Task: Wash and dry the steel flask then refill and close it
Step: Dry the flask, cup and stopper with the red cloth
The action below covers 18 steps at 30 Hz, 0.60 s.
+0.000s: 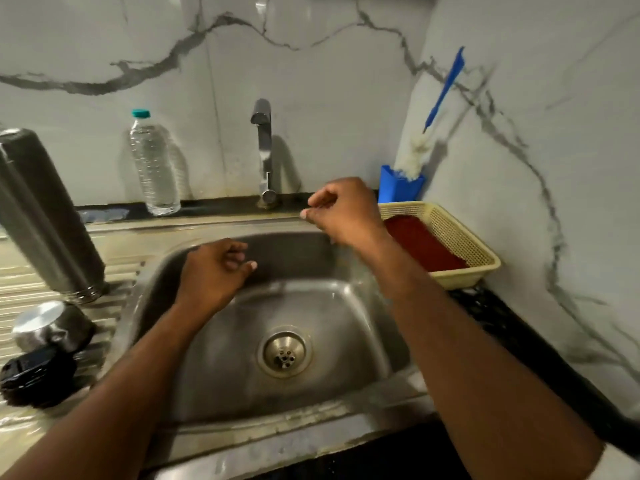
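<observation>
The tall steel flask [41, 216] stands on the ribbed draining board left of the sink [377, 320]. Its steel cup-lid [52, 327] and a black stopper [34, 375] lie in front of it. A clear water bottle [154, 168] with a teal cap stands at the back. My left hand [214, 271] hangs over the sink's back left part, fingers loosely curled, holding nothing. Near the tap [263, 150] base, my right hand [343, 213] hovers above the sink's back rim, fingers loosely curled and nothing in them. No water runs from the tap.
A cream plastic basket [464, 233] with a red cloth [422, 244] sits right of the sink. Behind it a blue holder [398, 188] keeps a blue-handled bottle brush [443, 91]. Marble walls close in at the back and the right.
</observation>
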### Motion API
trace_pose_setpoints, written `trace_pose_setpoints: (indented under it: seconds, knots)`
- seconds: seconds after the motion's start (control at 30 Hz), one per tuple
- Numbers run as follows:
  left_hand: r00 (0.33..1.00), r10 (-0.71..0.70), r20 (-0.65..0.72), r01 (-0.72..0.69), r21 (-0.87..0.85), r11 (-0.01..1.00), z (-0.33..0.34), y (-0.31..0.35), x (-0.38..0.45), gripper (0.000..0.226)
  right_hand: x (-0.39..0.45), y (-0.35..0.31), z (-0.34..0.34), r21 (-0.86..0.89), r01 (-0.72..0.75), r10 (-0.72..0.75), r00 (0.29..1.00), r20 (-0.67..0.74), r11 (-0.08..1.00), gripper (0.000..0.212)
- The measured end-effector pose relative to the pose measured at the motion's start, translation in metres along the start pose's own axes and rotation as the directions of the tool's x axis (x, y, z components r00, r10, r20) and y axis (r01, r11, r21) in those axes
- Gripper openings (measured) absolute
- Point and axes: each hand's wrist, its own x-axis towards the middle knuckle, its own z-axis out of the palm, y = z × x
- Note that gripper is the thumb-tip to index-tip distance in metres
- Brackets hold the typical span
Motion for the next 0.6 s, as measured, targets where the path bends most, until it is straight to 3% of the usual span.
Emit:
trace_pose_setpoints:
  seconds: [0.13,0.27,0.4,0.6]
  knots:
    - [0.999,0.038,0.006,-0.038,-0.022,0.999,0.002,0.005,-0.003,0.035,0.018,0.016,-0.077,-0.215,-0.079,0.076,0.997,-0.021,0.973,0.019]
    - [0.998,0.059,0.036,-0.059,0.018,0.998,0.004,0.006,-0.006,0.038,0.025,0.068,-0.123,-0.436,-0.34,0.35,0.935,-0.06,0.833,0.037]
    - [0.995,0.085,0.058,-0.088,0.042,0.995,0.006,0.008,-0.007,0.039,0.018,0.104,-0.126,-0.455,-0.414,0.487,0.872,0.049,0.788,0.052]
    - [0.993,0.097,0.065,-0.101,0.064,0.993,0.008,0.003,-0.007,0.04,0.018,0.112,-0.119,-0.447,-0.409,0.476,0.878,0.045,0.795,0.068]
